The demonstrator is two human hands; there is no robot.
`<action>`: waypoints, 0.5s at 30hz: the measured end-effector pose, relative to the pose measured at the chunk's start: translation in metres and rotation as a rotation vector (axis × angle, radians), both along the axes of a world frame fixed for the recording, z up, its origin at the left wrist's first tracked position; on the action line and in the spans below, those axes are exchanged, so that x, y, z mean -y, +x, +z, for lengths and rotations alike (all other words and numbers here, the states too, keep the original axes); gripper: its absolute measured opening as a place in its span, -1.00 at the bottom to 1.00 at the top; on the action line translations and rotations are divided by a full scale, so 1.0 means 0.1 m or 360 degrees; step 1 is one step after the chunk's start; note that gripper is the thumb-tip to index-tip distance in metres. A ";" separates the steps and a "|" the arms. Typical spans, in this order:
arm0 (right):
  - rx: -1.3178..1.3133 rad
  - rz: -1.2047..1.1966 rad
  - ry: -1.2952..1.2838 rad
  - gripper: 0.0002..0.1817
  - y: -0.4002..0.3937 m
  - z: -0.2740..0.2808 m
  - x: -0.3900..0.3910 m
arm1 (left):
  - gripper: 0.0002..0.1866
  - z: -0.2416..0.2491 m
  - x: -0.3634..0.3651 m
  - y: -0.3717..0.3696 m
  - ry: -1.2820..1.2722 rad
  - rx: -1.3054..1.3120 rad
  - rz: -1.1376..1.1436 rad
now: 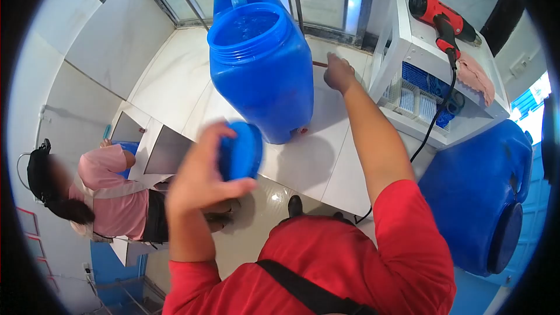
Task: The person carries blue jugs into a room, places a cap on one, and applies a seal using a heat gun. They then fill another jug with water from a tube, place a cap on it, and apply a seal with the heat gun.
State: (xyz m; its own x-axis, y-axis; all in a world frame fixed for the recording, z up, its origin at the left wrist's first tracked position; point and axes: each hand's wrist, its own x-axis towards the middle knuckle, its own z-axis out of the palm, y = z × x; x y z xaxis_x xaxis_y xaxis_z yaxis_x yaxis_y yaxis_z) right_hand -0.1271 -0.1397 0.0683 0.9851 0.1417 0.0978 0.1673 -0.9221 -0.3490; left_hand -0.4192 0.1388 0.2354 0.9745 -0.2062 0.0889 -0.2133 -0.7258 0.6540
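Observation:
A large blue plastic container (262, 81) stands on the white tiled counter (326, 157), its round threaded mouth uncovered and liquid visible inside. My left hand (201, 169) grips a round blue lid (240, 150) by its edges, in front of the container and slightly blurred. To the right of the container, my right hand (339, 73) is closed around a thin reddish-brown stick (319, 64), most of which is hidden behind the container.
A white shelf unit (402, 29) at the right bears a red heat gun (440, 17) and a pink cloth (475, 79); its black cable hangs down. Another blue container (472, 192) lies at the far right. A person in pink (119, 204) is at the left.

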 end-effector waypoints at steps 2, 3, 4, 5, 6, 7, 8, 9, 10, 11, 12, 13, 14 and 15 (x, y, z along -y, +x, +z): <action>-0.0075 -0.0146 0.0308 -0.47 -0.10 0.05 -0.04 | -0.05 0.54 -0.01 0.02 0.0022 0.0347 0.0033; 0.0235 -0.0201 0.0622 -0.50 -0.16 0.02 -0.08 | -0.05 0.78 0.05 0.08 0.0004 0.0445 0.0104; 0.0548 -0.0258 0.0933 -0.54 -0.25 0.00 -0.12 | -0.06 0.90 0.13 0.23 0.0075 0.0592 0.0109; 0.0542 -0.0264 0.0937 -0.54 -0.45 0.07 -0.16 | -0.07 0.99 0.24 0.42 0.0146 0.0736 0.0112; 0.0504 -0.0166 0.1267 -0.57 -0.76 0.23 -0.18 | -0.14 1.10 0.34 0.60 0.0175 0.0593 0.0098; 0.0464 -0.0082 0.1589 -0.60 -1.09 0.37 -0.19 | -0.21 1.19 0.43 0.79 0.0196 0.0444 0.0071; 0.0474 -0.0062 0.1681 -0.62 -1.39 0.44 -0.22 | -0.23 1.23 0.50 0.98 0.0395 0.0493 0.0087; 0.0494 -0.0063 0.1766 -0.64 -1.70 0.48 -0.22 | -0.25 1.22 0.58 1.15 0.0585 0.0545 0.0080; 0.0333 0.0015 0.1887 -0.66 -2.01 0.50 -0.19 | -0.26 1.18 0.61 1.26 0.0646 0.0655 0.0056; 0.0194 0.0080 0.2009 -0.68 -2.31 0.52 -0.11 | -0.26 1.15 0.63 1.35 0.0669 0.0616 0.0102; 0.0186 0.0169 0.1990 -0.71 -2.64 0.62 0.01 | -0.25 1.17 0.69 1.36 0.0766 0.0579 0.0127; 0.0171 0.0257 0.1970 -0.74 -2.94 0.74 0.12 | -0.18 1.17 0.73 1.39 0.0760 0.0511 0.0185; 0.0448 0.0462 0.1846 -0.80 -3.17 0.81 0.29 | -0.20 1.16 0.73 1.42 0.0739 0.0459 0.0179; 0.0706 0.0679 0.1695 -0.85 -3.42 0.88 0.49 | -0.25 1.13 0.70 1.46 0.0757 0.0512 0.0152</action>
